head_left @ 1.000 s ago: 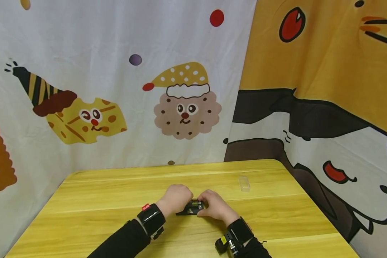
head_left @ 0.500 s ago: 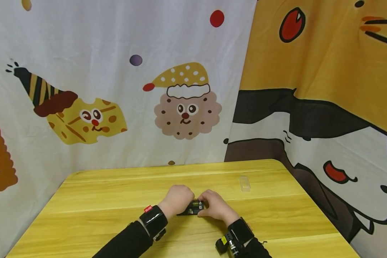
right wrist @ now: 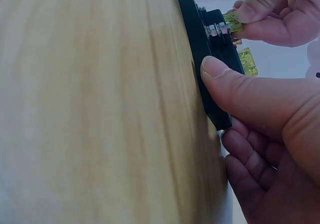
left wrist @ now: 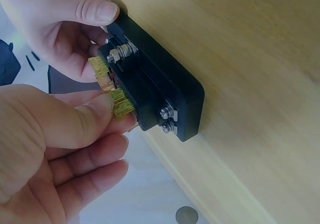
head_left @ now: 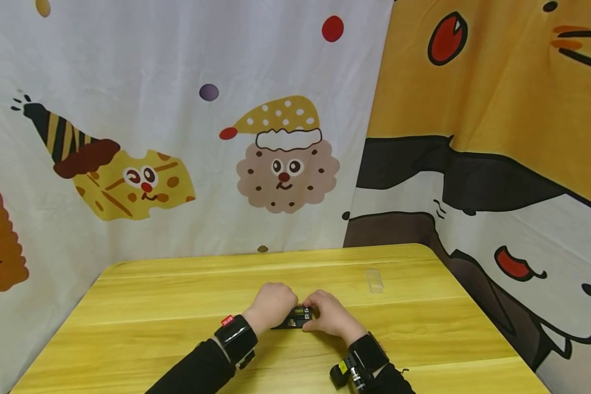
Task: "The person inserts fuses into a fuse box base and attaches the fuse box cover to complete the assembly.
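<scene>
A black fuse block with metal screw terminals lies on the table between both hands. Two translucent yellow blade fuses stand in it side by side. My left hand pinches one blade fuse between thumb and index finger, its other fingers loosely bent. The second blade fuse sits beside it, untouched by the left hand. At the block's right end, my right hand grips the base, thumb on one long side and fingers on the opposite side. The blades of the pinched fuse are hidden.
A small clear plastic cover lies on the wooden table, back and right of the hands. Behind the table hangs a cartoon-printed curtain.
The left wrist and forearm have shifted slightly to the right. Both hands keep their grips, and the fuse block stays in nearly the same place.
</scene>
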The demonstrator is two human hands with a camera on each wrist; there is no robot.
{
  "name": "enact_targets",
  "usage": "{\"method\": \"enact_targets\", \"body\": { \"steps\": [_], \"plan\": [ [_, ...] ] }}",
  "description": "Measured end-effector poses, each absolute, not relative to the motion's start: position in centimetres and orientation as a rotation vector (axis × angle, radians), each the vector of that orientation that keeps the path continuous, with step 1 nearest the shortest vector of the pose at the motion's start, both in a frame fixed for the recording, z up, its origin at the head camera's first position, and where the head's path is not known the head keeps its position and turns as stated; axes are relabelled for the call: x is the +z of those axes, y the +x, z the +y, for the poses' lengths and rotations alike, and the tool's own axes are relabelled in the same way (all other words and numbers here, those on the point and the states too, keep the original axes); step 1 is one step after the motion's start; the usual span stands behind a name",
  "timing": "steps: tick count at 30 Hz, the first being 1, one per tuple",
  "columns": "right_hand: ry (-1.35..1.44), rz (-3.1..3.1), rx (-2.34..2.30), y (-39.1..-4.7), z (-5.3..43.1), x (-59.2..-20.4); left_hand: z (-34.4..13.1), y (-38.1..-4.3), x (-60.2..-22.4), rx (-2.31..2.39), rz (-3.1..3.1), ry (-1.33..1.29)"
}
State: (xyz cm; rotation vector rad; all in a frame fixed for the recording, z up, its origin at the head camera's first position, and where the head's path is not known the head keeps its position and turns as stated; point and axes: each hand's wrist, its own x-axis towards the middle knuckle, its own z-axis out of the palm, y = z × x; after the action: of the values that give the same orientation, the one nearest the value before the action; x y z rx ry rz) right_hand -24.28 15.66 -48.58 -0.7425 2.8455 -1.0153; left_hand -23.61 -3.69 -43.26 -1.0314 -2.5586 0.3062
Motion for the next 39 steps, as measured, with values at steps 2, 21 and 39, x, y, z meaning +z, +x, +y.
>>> {"method": "enact_targets", "body": {
  "steps": [2,21,39],
  "plan": [
    [-0.748,2.845,-1.018,-24.24,15.66,-48.55,-3.66,-23.66,-43.38,0.306,-2.555,-1.027],
    [-0.766,2.844,-1.026,-24.16,15.62,-48.4,-3.62,-23.65,-43.76,0.303,-2.52,-1.027],
    [-0.775,2.842,-1.011,-24.36,15.58,-48.26,-3.55,-23.65,-43.87,0.278,-2.559,-0.991]
  ]
}}
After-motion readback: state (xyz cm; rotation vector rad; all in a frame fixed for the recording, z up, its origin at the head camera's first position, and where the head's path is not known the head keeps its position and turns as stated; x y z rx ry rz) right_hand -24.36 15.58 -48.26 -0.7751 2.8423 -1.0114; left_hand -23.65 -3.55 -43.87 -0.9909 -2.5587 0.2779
